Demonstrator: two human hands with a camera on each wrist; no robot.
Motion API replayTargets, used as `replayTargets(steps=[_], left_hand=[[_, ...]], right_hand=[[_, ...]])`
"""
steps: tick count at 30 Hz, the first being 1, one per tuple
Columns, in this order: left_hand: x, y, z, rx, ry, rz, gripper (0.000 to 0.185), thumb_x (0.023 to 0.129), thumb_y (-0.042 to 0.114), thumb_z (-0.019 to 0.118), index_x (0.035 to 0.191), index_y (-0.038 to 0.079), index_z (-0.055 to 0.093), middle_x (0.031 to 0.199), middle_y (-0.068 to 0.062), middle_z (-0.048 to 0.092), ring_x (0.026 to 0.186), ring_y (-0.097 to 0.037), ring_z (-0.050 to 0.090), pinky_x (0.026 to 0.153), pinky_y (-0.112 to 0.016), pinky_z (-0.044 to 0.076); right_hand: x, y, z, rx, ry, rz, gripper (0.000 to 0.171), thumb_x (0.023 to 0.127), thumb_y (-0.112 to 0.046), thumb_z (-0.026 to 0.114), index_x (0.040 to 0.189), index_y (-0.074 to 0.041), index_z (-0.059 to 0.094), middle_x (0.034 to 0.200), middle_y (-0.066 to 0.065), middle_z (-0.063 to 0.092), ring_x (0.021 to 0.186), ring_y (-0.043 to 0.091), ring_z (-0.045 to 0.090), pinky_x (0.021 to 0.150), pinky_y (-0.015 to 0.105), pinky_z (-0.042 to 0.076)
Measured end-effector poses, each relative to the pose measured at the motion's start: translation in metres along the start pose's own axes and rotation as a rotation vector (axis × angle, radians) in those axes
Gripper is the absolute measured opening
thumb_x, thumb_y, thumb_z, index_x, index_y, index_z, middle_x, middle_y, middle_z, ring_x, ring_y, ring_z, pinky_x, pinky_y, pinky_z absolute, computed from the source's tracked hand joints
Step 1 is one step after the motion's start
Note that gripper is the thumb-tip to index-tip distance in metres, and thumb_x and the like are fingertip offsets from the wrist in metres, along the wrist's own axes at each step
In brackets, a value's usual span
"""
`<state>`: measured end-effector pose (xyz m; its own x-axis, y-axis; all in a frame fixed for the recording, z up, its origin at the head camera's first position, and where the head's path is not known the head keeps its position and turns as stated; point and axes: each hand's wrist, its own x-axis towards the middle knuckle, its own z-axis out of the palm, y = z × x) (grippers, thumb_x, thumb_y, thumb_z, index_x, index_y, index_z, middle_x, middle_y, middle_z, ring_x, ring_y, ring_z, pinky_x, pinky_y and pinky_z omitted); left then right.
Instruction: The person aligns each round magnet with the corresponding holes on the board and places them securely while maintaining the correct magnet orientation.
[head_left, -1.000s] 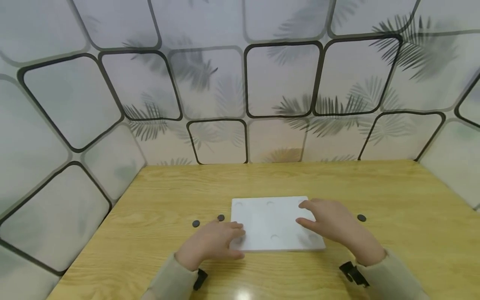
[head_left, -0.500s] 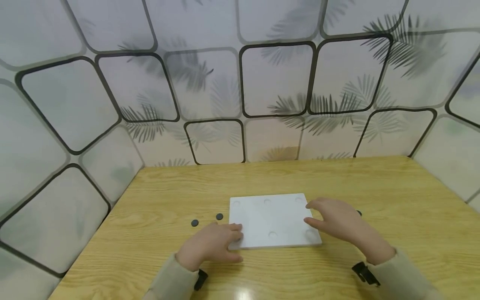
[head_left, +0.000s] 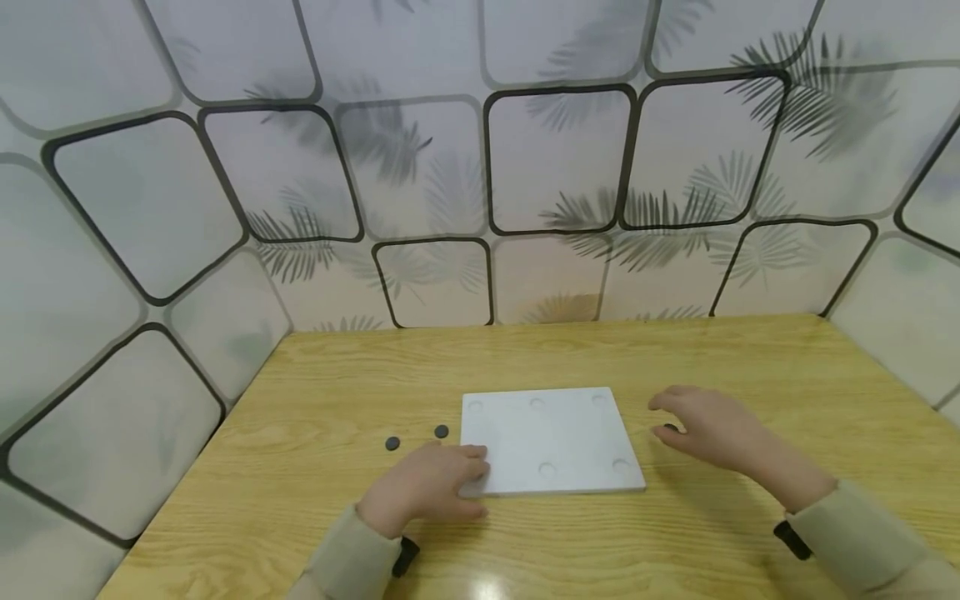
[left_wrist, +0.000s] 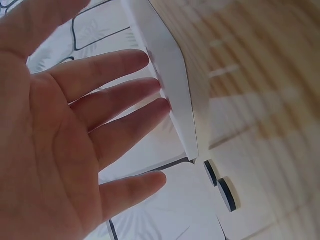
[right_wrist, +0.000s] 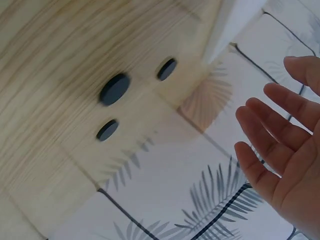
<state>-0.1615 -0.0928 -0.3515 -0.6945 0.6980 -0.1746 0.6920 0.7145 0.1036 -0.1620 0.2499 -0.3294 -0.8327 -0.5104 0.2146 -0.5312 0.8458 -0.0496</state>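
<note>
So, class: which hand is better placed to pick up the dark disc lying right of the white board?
The right hand: it hovers open directly over that disc. The left hand rests against the white board at its near left corner.

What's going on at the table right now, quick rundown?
Left hand open, fingertips on white board near corner. Right hand open, hovering over dark disc right of board. Two more discs left of board. Nothing in the way.

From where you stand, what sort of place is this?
Probably a small staged work booth: a light wooden tabletop boxed in by palm-leaf patterned wall panels, holding only a flat white rectangular board and small dark round discs.
</note>
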Motion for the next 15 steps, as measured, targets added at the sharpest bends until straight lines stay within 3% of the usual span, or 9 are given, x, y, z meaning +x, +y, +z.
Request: replayTargets(steps=[8, 15], left_hand=[[0.003, -0.001, 0.001, 0.052, 0.042, 0.027, 0.026, 0.075, 0.033, 0.069, 0.094, 0.016, 0.064, 0.121, -0.001, 0.054, 0.098, -0.014, 0.056, 0.081, -0.028, 0.046], [0.002, 0.0, 0.001, 0.068, 0.048, 0.028, 0.025, 0.074, 0.033, 0.07, 0.092, 0.017, 0.065, 0.12, 0.0, 0.054, 0.099, -0.014, 0.055, 0.081, -0.027, 0.046]], right_hand=[[-0.007, 0.017, 0.004, -0.057, -0.072, -0.023, 0.022, 0.073, -0.018, 0.07, 0.09, -0.006, 0.063, 0.084, 0.005, 0.059, 0.066, 0.016, 0.057, 0.054, 0.032, 0.048], [-0.022, 0.031, 0.014, -0.073, -0.133, -0.022, 0.016, 0.071, -0.015, 0.071, 0.084, -0.009, 0.063, 0.077, 0.0, 0.058, 0.064, 0.015, 0.055, 0.052, 0.031, 0.047]])
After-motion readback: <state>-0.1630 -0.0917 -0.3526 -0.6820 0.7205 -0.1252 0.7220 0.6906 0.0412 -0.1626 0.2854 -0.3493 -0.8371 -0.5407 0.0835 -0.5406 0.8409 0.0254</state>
